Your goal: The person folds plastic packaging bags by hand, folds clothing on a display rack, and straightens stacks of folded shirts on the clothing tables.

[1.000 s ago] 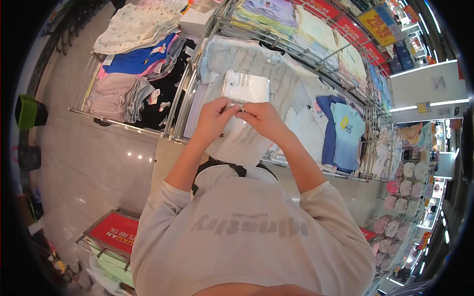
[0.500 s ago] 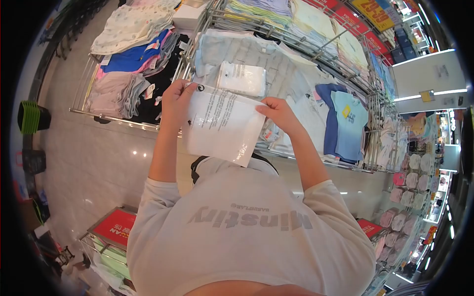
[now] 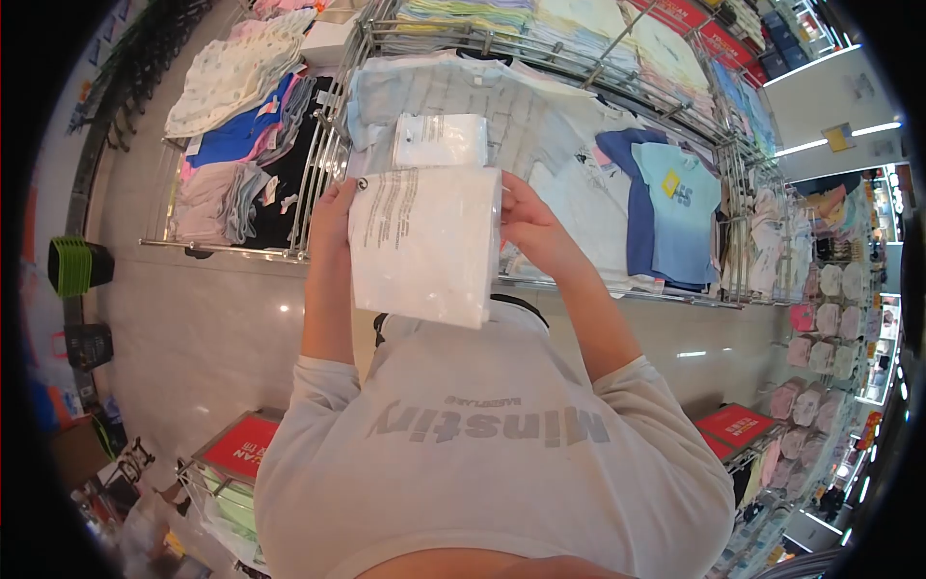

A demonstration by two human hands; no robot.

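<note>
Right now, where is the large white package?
In the head view, the large white package is left of centre, between the left hand and right hand, below the smaller package.

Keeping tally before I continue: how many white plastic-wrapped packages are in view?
2: the held package between left hand and right hand, another package lying beyond it. More could be hidden underneath.

A clothing shop; folded garments lie piled in a metal rack at upper left; more shirts are stacked along the top; red printed signs stand lower left and lower right; small packs hang in rows at right.
</note>
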